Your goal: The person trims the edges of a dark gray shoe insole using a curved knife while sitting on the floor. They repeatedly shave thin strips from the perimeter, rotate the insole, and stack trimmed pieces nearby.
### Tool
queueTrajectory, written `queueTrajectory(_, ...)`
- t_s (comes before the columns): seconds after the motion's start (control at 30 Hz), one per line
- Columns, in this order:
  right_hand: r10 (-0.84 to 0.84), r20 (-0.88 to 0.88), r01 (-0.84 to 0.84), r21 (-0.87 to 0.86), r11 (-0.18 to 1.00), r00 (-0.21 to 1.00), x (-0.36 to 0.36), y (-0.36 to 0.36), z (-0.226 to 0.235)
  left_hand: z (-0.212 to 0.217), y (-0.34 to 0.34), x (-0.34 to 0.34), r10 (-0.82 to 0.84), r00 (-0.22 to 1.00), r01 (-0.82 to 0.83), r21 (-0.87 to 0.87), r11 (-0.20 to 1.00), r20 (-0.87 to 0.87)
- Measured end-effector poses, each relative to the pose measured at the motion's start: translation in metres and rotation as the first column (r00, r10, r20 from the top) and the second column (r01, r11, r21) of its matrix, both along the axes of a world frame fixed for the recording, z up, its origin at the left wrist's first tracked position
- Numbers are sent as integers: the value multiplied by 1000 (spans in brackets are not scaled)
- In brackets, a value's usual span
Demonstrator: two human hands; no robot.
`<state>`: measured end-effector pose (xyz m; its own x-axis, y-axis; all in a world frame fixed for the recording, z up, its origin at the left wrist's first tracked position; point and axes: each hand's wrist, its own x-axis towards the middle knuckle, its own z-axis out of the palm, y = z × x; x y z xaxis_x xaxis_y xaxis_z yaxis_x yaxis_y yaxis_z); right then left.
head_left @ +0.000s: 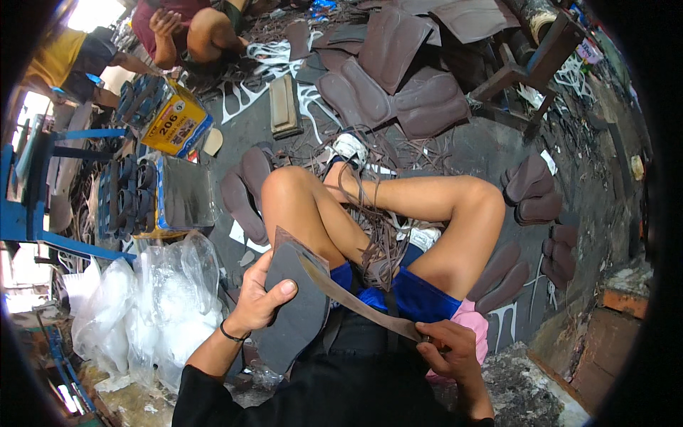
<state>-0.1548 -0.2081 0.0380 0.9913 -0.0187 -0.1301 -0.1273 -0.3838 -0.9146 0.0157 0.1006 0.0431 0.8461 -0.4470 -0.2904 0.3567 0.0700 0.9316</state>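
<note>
My left hand [265,295] grips a dark grey shoe sole [288,306] by its left side, the thumb lying on its face. A brown layer shows along the sole's upper edge. My right hand [449,349] is closed on the end of a long, curved, brownish strip [363,307]. The strip reaches up and left to the sole's right edge; whether it is a blade or a trimming I cannot tell. Thin brown trimmings [377,249] lie heaped between my bent legs, below the hands.
Brown moulded sole sheets [413,99] are piled ahead. Cut soles lie in pairs at left [245,188] and right [501,277]. Clear plastic bags [174,299] stand left, near a yellow box [174,121] and blue metal frame [25,206]. Two other people sit or stand at the far left.
</note>
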Motion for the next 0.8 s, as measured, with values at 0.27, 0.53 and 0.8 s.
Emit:
queueTrajectory(0.27, 42, -158, -44, -11, 999, 987, -3, -12, 32, -3, 7, -23, -128, 992, 127, 125, 984, -3)
queueTrajectory(0.53, 55, -240, -47, 36, 998, 969, 5, -7, 51, 12, 5, -28, -276, 959, 257, 214, 943, 63)
queueTrajectory(0.8, 124, -261, -115, 49, 992, 957, 25, 3, 61, 16, -10, -39, -506, 863, 498, 177, 849, -5)
